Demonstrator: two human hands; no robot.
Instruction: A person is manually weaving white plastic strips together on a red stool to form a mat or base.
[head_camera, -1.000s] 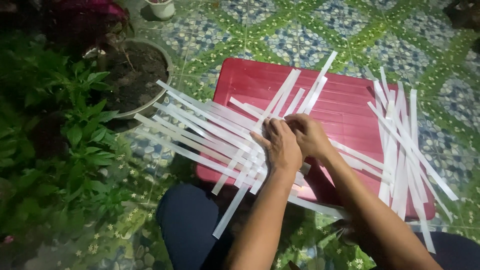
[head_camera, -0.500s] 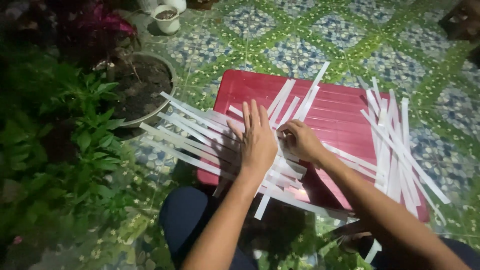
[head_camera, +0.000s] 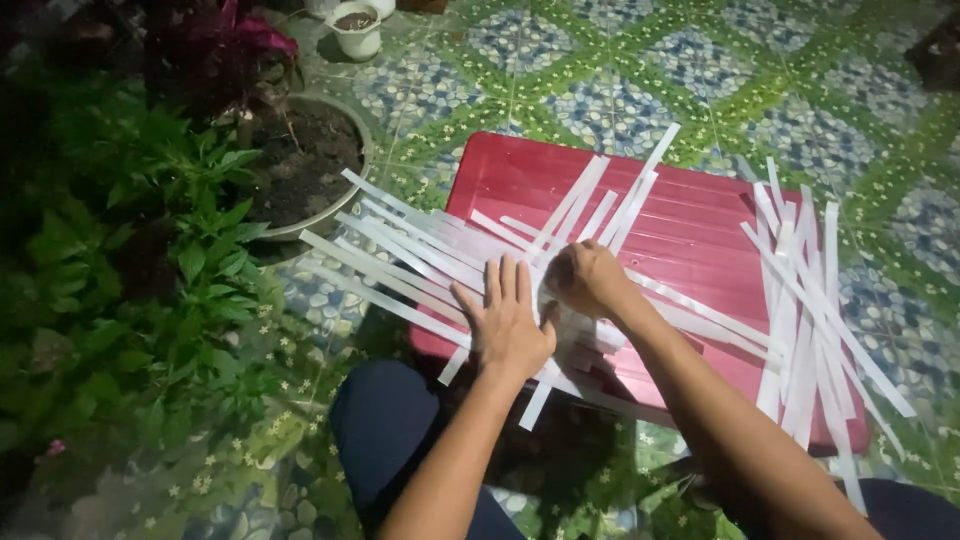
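Item: interlaced mat of flat white plastic strips (head_camera: 440, 255), laid on a ribbed red rectangular plastic lid (head_camera: 700, 215) that serves as a raised, flat working surface. Left hand (head_camera: 508, 325) lies flat, fingers spread, pinning the crossings; right hand (head_camera: 585, 280) is curled shut, pinching a strip at the weave's edge. Spare loose white strips (head_camera: 800, 300) are heaped within reach at the lid's right end; no labels or signs visible.

The white strips (head_camera: 420, 245) look like thin, flat plastic or stiff paper — smooth, with a faint sheen where light catches them. They lie on a red plastic lid (head_camera: 690, 215), glossy and ribbed in shallow ridges. The floor tiles (head_camera: 600, 70) are glazed ceramic, patterned and shiny. The round planter (head_camera: 352, 180) looks matt and rough — holding crumbly soil. The small white pot (head_camera: 358, 38) seems glazed.
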